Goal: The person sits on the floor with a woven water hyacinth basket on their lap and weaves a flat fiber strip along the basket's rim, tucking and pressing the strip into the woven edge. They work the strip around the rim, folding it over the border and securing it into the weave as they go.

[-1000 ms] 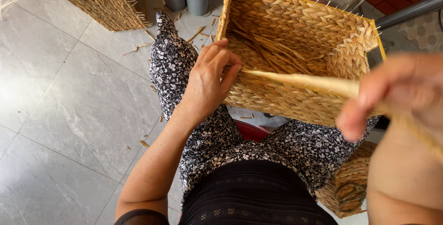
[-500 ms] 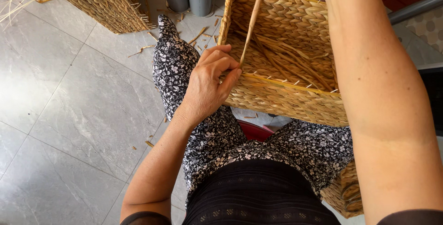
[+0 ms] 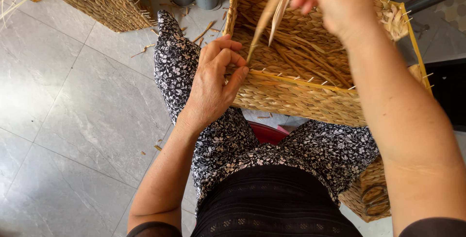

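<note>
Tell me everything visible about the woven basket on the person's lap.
The rectangular woven straw basket is tan, braided in rows, with a yellow frame along its rim and short stalk ends sticking out. It rests open side up on the lap. The left hand grips its near rim; the right hand holds pale straw strands above it.

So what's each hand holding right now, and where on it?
The right hand pinches a straw strand near its upper end. The left hand grips the near rim of the woven basket, where the strand's lower end meets it.
</note>
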The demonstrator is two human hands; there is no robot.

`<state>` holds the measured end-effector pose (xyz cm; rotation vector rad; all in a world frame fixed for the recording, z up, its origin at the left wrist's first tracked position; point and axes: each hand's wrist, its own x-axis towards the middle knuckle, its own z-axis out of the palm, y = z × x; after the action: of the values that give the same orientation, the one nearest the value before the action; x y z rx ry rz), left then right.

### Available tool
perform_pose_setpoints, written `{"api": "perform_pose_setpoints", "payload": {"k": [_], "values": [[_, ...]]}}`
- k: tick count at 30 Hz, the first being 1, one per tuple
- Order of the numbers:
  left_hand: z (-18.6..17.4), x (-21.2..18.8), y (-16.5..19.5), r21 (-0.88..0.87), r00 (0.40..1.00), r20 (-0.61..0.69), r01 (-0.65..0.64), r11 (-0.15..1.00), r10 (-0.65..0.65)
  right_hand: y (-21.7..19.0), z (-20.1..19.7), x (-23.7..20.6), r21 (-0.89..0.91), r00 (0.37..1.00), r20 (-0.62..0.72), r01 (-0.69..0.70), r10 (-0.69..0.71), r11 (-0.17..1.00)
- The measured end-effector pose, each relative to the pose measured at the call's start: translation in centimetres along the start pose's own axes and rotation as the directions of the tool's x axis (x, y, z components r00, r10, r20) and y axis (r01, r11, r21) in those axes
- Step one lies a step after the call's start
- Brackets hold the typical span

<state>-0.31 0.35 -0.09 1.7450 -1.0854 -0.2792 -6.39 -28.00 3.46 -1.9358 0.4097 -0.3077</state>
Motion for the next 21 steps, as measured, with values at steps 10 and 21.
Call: {"api": "perform_pose_setpoints", "payload": {"k": [10,21], "values": [[0.1,-0.5,0.3,0.091,0.999,-0.027,-0.031,0.995,0.034,0.3,4.5,-1.2,0.397,0.959,0.273,-0.177,0.069,0.901],[0.0,-0.3,0.5,0.159,0.996,0.016,-0.095,0.983,0.093,1.9,5.6,-0.9,0.36,0.949,0.241,-0.282,0.203,0.889]]}}
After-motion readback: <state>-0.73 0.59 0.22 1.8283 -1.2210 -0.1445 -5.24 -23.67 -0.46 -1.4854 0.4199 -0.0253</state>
